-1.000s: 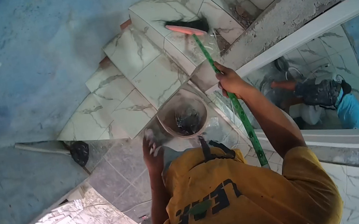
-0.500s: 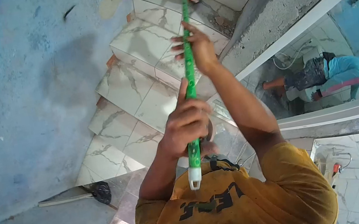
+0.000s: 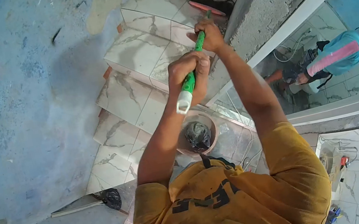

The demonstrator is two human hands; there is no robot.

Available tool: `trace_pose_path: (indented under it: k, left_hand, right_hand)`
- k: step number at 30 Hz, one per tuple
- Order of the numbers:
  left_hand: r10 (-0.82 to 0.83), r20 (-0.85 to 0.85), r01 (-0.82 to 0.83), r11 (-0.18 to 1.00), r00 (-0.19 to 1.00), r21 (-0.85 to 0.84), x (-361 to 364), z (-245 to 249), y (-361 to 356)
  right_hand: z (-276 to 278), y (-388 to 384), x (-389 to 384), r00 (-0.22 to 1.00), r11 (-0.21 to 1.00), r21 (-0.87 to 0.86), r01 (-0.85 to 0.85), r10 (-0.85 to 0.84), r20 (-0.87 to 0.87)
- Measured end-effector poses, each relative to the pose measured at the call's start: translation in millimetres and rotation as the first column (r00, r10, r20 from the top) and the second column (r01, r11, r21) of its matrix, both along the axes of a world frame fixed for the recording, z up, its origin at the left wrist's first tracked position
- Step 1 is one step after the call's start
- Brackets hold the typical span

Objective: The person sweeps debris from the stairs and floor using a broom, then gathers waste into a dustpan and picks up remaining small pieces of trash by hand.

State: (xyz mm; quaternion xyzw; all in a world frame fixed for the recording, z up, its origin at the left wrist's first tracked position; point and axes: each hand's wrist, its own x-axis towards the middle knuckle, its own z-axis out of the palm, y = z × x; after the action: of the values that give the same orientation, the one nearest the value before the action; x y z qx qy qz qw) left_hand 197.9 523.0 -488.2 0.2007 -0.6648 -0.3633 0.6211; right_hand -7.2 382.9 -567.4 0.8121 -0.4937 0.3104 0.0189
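Observation:
A green pole (image 3: 189, 82) with a white end cap runs away from my body up over the tiled stairs (image 3: 135, 48). My left hand (image 3: 189, 71) is wrapped round it near the capped end. Farther along, my right hand (image 3: 209, 35) is closed on the same pole. At the far end a pink and dark head (image 3: 207, 7) lies across a stair tread, beside the grey wall edge. Dark matter shows just behind that head.
A round bucket (image 3: 215, 137) holding a black bag stands below my forearms. Blue wall (image 3: 23, 114) rises at the left. Rough concrete (image 3: 266, 7) borders the stairs at the right; past it another person (image 3: 336, 55) bends in a tiled room. A sink (image 3: 327, 156) is lower right.
Both hands and the pole have moved forward, away from my body. The pole's head has shifted right and down in view. The bucket has come into sight, and the other person has shifted.

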Motion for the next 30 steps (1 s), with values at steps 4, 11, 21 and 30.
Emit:
trace_pose_path:
  k: [4,11,21,30]
  left_hand:
    - [0.035,-0.008,-0.034,0.990,0.999,0.135,44,50,12]
    - [-0.147,-0.006,0.147,0.988,0.989,-0.049,146,120,51]
    - [-0.234,0.160,0.263,0.944,0.959,-0.197,182,140,124]
    - [0.204,0.127,-0.207,0.978,0.971,0.012,89,60,84]
  right_hand:
    - [29,13,55,0.946,0.982,-0.130,0.140,-0.094,0.311]
    - [75,83,157,0.858,0.954,-0.226,0.196,-0.055,0.510]
    - [119,126,176,0.899,0.939,-0.335,0.076,0.080,0.430]
    - [25,66,98,0.918,0.967,-0.248,0.060,0.044,0.394]
